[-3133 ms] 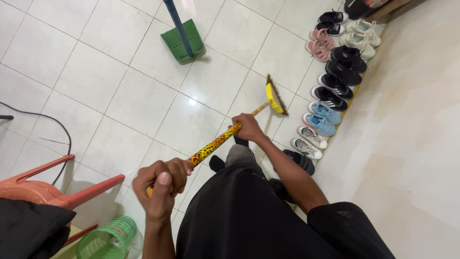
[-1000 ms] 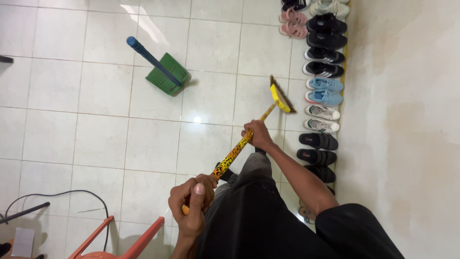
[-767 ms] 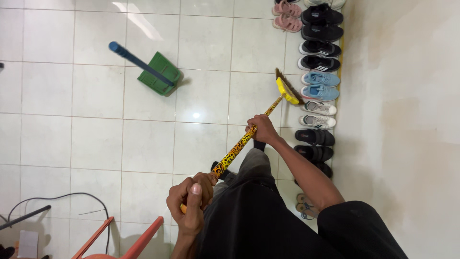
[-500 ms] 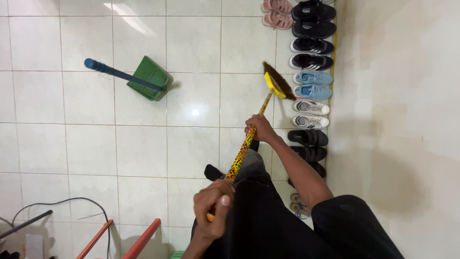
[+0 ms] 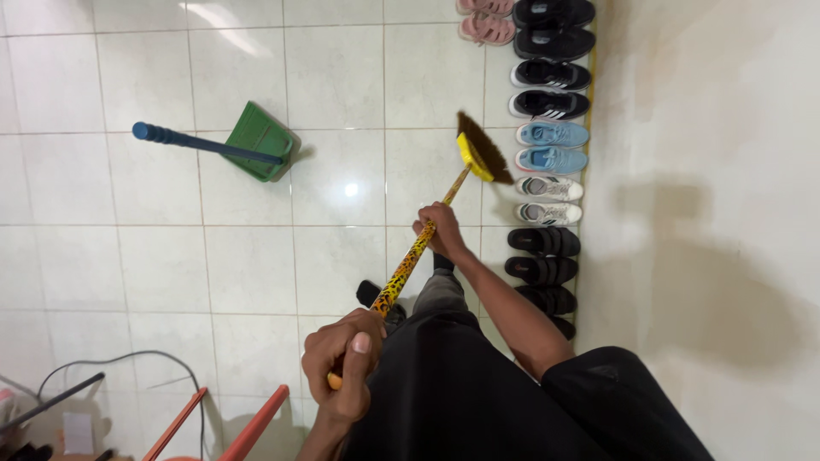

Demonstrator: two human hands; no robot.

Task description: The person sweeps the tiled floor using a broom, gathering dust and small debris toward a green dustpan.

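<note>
Your both hands grip broom (image 5: 427,235) handle: left hand (image 5: 343,365) at top, right hand (image 5: 439,231) lower; bristles (image 5: 483,148) now drawn away from shoes (image 5: 549,160), toward dustpan (image 5: 260,142).

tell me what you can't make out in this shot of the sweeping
Head view only:
- Dust on the floor: too small to see.
- Pink shoes: cut by the top edge.
- Red chair: cut by the bottom edge.
- Broom handle end: hidden inside the left hand grip.
- Last dark sandals: partly behind the right arm.

The floor (image 5: 256,256) is glossy, smooth pale tile. Past the fingers, the broom (image 5: 427,235) has a shiny spotted handle and coarse bristles. The dustpan (image 5: 260,141) looks like matt green plastic.
</note>
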